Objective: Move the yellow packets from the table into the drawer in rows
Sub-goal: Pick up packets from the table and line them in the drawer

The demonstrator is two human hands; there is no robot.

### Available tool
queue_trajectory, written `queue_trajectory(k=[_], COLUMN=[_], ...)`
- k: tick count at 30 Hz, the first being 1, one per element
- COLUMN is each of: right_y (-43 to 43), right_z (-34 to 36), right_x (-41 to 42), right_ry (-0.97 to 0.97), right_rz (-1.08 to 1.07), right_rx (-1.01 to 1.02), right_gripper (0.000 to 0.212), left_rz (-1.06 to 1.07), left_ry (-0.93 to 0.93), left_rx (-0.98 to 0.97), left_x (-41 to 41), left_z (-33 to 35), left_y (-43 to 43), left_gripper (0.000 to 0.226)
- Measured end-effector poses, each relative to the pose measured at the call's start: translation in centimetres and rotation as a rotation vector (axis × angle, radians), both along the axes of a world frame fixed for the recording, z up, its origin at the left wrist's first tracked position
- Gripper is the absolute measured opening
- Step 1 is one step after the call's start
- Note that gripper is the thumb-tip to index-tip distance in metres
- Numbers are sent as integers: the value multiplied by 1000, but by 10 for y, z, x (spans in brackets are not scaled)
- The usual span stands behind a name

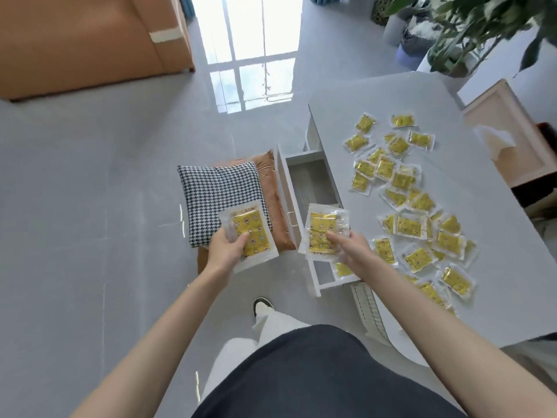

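Note:
My left hand (226, 247) grips one yellow packet (252, 233) in clear wrap, held over the floor cushions to the left of the drawer. My right hand (349, 247) holds a small stack of yellow packets (323, 229) above the open white drawer (310, 182). One packet (343, 269) lies in the drawer's near end, partly hidden by my right wrist. Several more yellow packets (410, 200) lie scattered on the grey table (482, 267) to the right.
A houndstooth cushion (217, 191) on a brown cushion (271, 188) lies on the floor left of the drawer. A wooden-framed box (512, 131) stands at the table's far right. An orange sofa (84, 40) is far left, a plant (470, 22) at the back right.

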State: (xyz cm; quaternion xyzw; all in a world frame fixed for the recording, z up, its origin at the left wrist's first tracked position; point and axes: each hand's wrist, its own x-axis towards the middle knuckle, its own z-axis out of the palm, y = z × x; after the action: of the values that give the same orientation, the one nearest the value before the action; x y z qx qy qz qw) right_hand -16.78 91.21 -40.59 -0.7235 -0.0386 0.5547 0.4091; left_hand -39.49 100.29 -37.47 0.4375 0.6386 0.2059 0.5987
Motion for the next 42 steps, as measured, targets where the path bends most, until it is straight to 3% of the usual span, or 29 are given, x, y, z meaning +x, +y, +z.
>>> queue_trajectory(k=[1, 6, 11, 15, 19, 23, 26, 31, 42], right_y=[10, 41, 48, 50, 47, 47, 49, 60, 82], right_z=[1, -2, -24, -41, -58, -62, -74, -92, -116], right_x=[0, -3, -12, -25, -41, -52, -49, -22, 60], right_ry=[18, 71, 105, 118, 144, 230, 243, 274, 427], right_rz=[-34, -211, -440, -656, -833, -991, -1098, -1197, -1201], right_rx=[4, -54, -101, -105, -128, -88, -64, -57, -84], right_gripper=[6, 30, 30, 23, 42, 16, 16, 20, 14], left_rz=[-27, -204, -405, -587, -747, -840, -884, -949, -1085], left_ry=[1, 59, 64, 103, 127, 147, 162, 224, 301], left_rx=[-3, -26, -63, -78, -122, -152, -172, -180, -108], left_x=[1, 18, 51, 74, 97, 117, 139, 186, 307], left_z=[1, -3, -13, -27, -46, -60, -70, -84, -90], left_y=[14, 76, 122, 156, 182, 194, 199, 204, 209], left_gripper=[13, 25, 3, 11, 11, 26, 27, 26, 16])
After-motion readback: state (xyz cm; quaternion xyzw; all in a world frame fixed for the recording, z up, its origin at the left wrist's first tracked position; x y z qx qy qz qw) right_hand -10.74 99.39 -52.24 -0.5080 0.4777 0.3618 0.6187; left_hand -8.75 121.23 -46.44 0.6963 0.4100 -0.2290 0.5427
